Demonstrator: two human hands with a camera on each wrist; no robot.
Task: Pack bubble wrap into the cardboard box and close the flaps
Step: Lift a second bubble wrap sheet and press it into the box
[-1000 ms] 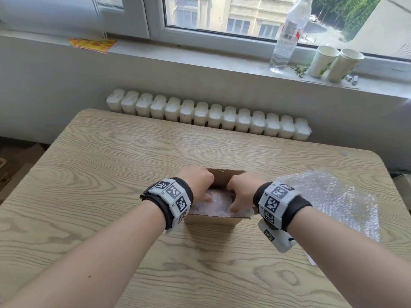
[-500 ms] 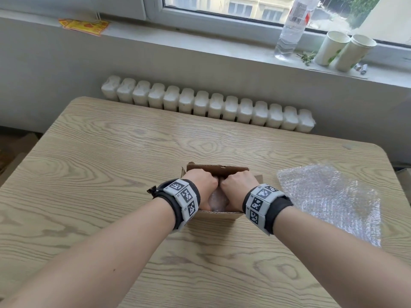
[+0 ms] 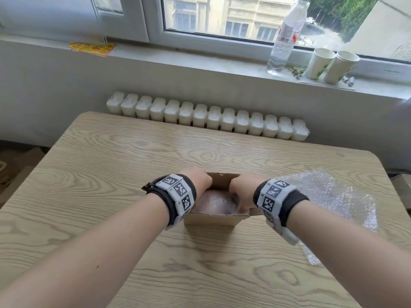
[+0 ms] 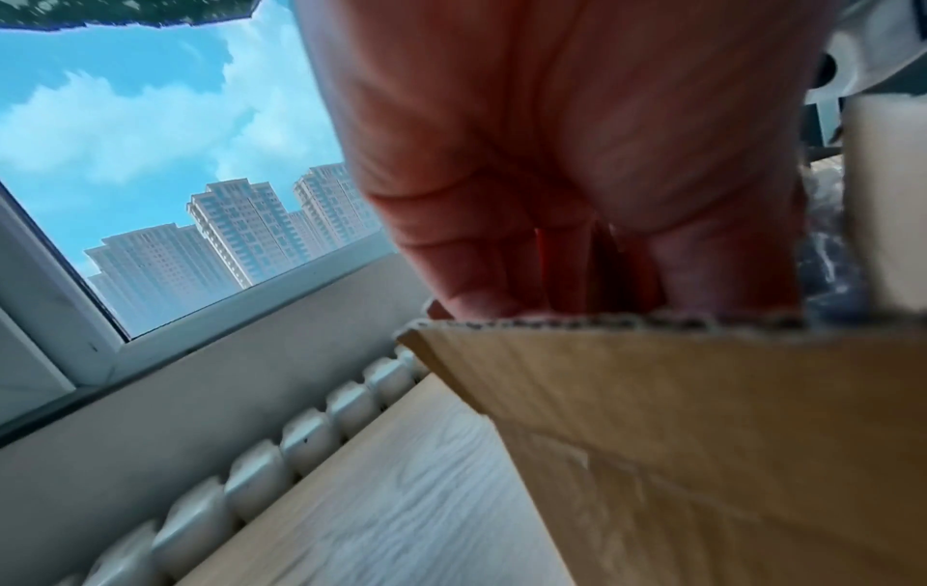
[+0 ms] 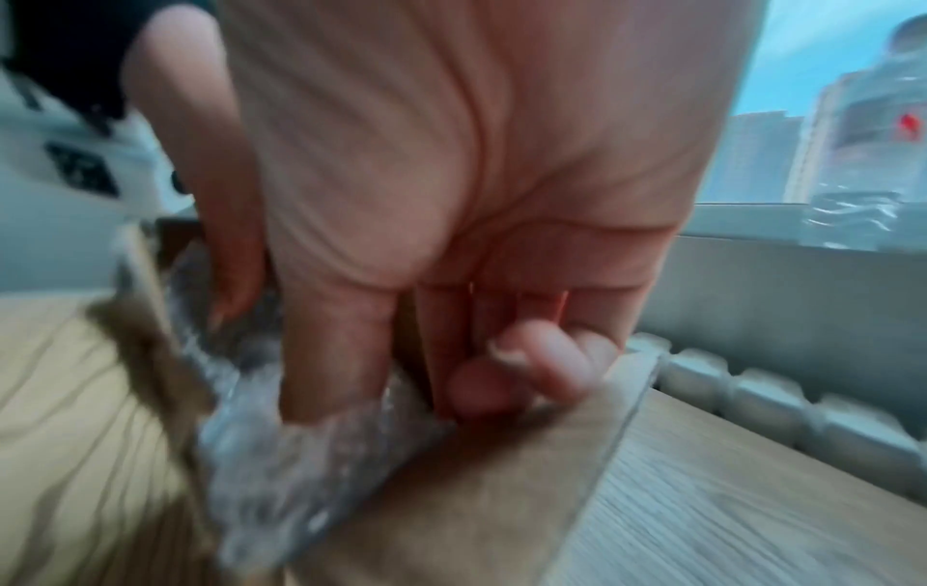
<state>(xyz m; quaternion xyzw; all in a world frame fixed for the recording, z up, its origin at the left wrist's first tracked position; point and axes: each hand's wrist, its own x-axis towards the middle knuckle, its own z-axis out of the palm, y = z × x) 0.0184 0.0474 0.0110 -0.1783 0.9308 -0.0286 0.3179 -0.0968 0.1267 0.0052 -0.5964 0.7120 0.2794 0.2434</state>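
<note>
A small cardboard box sits open near the middle of the pale wood-grain tabletop, its long axis running left to right across the person's view and its mouth facing up. The walls are plain brown corrugated board with a rough, fluted top edge; the far flap stands upright. Inside lies a wad of bubble wrap — clear, crinkled, glossy film filling the bottom.

The left hand reaches down over the box's left end; in the left wrist view its fingers drop behind the cardboard edge, side by side, and whether they curl on anything below that edge cannot be told. The right hand is at the right end, its fingers pushed down into the wrap inside the box, with the two outer fingers curled in at the palm; that view is blurred.

A second, loose sheet of bubble wrap lies flat on the tabletop just right of the box, partly under the right forearm.

Behind the tabletop — a white ribbed radiator, and on the windowsill a clear plastic bottle and two paper cups.
</note>
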